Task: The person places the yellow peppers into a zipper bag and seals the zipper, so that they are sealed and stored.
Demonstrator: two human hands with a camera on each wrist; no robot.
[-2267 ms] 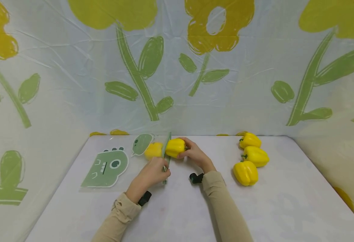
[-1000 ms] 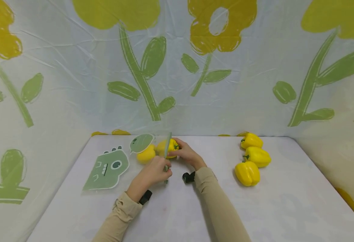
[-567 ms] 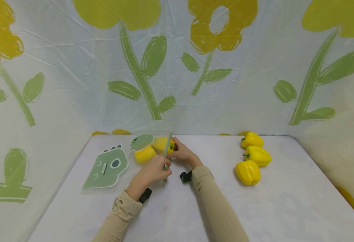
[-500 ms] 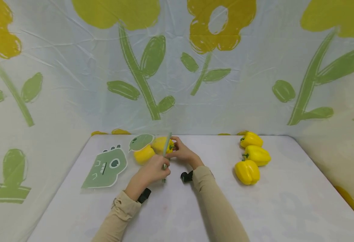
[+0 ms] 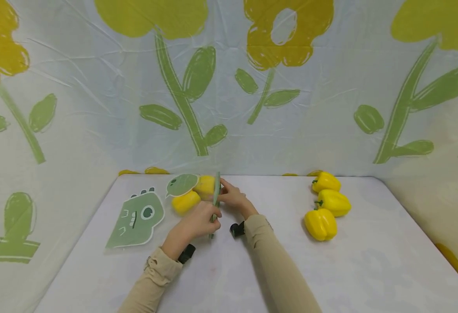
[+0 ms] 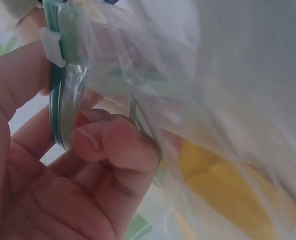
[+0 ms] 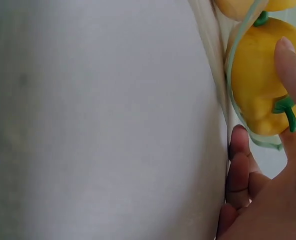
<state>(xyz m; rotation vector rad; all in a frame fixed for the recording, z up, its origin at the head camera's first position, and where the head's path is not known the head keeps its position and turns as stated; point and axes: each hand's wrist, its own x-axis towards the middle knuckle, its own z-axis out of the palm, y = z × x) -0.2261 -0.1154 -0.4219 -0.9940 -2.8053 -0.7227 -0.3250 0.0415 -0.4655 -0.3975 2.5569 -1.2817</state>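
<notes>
A clear zip bag (image 5: 141, 221) with a green dinosaur print lies on its side, its mouth facing right. My left hand (image 5: 200, 219) pinches the near part of its green-edged opening; in the left wrist view a white slider (image 6: 52, 46) sits on the zip. My right hand (image 5: 234, 199) is at the mouth. In the right wrist view its thumb and a finger hold a yellow bell pepper (image 7: 257, 75) by the stem end, which lies within the bag's rim. Another yellow bell pepper (image 5: 185, 202) shows through the film, deeper inside.
Several loose things lie on the white table (image 5: 370, 261): a back pepper (image 5: 326, 181), a middle pepper (image 5: 333, 202) and a front pepper (image 5: 320, 224), grouped on the right. Behind the table hangs a flower-print curtain (image 5: 323, 130).
My right hand has moved left, pushing its bell pepper from outside the mouth into the bag. The inner bell pepper has shifted left and slightly nearer. My left hand keeps its grip on the edge.
</notes>
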